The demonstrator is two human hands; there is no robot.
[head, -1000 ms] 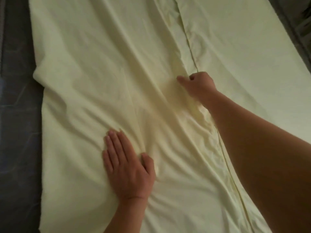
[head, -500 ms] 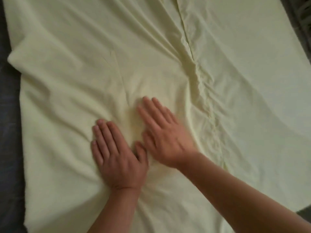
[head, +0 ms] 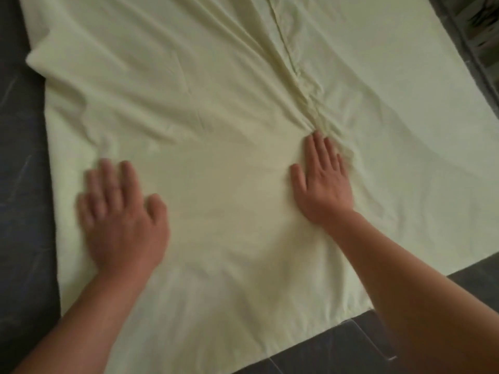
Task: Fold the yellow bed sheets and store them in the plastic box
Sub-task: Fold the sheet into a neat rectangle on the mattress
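Note:
A pale yellow bed sheet [head: 229, 90] lies spread over a dark surface and fills most of the head view. A stitched hem runs down its middle from the top and bunches into creases. My left hand [head: 121, 217] presses flat on the sheet at lower left, fingers apart and blurred. My right hand [head: 322, 182] lies flat, palm down, at centre right, its fingertips at the bunched end of the hem. Between the two hands the cloth is smooth. Neither hand grips the fabric. No plastic box is in view.
A dark grey marbled floor [head: 21, 184] shows along the left edge and at the bottom right [head: 351, 352], where tile joints are visible. A dark slatted object [head: 483, 36] sits at the top right corner beside the sheet's edge.
My right hand let go of the hem, came down beside the left, and the two hands have since slid apart across the sheet, flattening the cloth between them. The view shifted nearer.

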